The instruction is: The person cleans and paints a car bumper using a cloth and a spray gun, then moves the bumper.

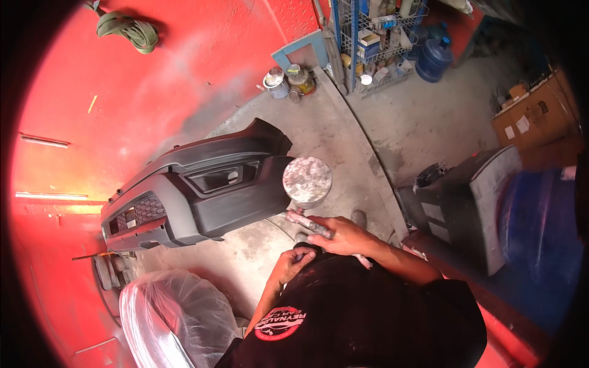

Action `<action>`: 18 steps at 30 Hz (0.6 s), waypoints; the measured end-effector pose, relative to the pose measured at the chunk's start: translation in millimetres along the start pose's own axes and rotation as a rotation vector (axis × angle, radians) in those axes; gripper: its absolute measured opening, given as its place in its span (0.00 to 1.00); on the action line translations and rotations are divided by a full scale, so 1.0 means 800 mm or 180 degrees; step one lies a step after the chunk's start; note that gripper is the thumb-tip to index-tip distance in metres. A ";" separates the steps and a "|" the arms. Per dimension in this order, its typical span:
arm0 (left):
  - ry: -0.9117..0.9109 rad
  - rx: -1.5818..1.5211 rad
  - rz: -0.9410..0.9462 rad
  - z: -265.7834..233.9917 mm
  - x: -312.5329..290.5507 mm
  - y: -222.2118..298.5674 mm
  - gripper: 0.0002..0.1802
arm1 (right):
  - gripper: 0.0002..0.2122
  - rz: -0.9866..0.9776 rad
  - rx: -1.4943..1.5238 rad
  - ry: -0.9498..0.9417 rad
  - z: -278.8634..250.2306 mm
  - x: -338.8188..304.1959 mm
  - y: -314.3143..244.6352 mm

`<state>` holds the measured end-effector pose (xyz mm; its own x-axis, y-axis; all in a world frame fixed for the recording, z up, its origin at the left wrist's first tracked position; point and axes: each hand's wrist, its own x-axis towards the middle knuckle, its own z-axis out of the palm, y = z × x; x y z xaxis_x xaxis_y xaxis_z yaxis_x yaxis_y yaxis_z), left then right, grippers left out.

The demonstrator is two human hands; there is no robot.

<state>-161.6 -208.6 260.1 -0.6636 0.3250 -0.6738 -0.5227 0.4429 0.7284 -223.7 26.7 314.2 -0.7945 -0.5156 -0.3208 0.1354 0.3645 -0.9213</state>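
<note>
My right hand (345, 236) is wrapped round a paint-spattered spray gun (307, 179). Its round cup lid faces up, mottled white and pink, and the gun's body below is partly covered by my fingers. Close to the front of my black shirt, my left hand (293, 264) is closed with its fingers curled; whatever it may hold is hidden. To the left of the gun stands a large dark grey car bumper (205, 187), with mesh grille openings and a recessed lamp pocket. In this view the cup overlaps the bumper's right end; whether they touch I cannot tell.
Paint cans (276, 83) stand by the red wall (184, 55). A wire rack (383, 43) of containers and a blue water jug (434, 60) are behind. Clear plastic sheeting (178, 313) lies near left; a blue drum (537, 227) stands right. A raised strip (362, 141) crosses the floor.
</note>
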 end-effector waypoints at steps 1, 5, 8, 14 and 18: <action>0.0027 -0.0039 0.0002 0.008 -0.002 0.004 0.16 | 0.24 -0.0076 -0.0031 -0.0059 -0.005 0.004 -0.005; 0.0232 -0.1051 0.0336 0.016 -0.018 0.038 0.17 | 0.23 -0.0435 -0.0246 -0.0288 -0.009 0.019 -0.004; 0.0325 -0.1958 0.0742 0.014 -0.040 0.014 0.34 | 0.29 -0.0330 -0.0462 -0.1087 -0.003 0.032 -0.011; 0.1121 -0.2445 0.0001 0.049 -0.074 0.008 0.27 | 0.30 -0.0376 -0.1271 -0.1837 0.044 0.036 -0.006; 0.1187 -0.2980 -0.0433 0.051 -0.077 -0.002 0.29 | 0.28 -0.0373 -0.1580 -0.2099 0.066 0.031 -0.010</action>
<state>-97.8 -195.4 295.5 -0.6083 -0.0316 -0.7931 -0.7090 -0.4276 0.5608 -213.4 -29.8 301.7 -0.2568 -0.8636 -0.4339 -0.3260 0.5001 -0.8023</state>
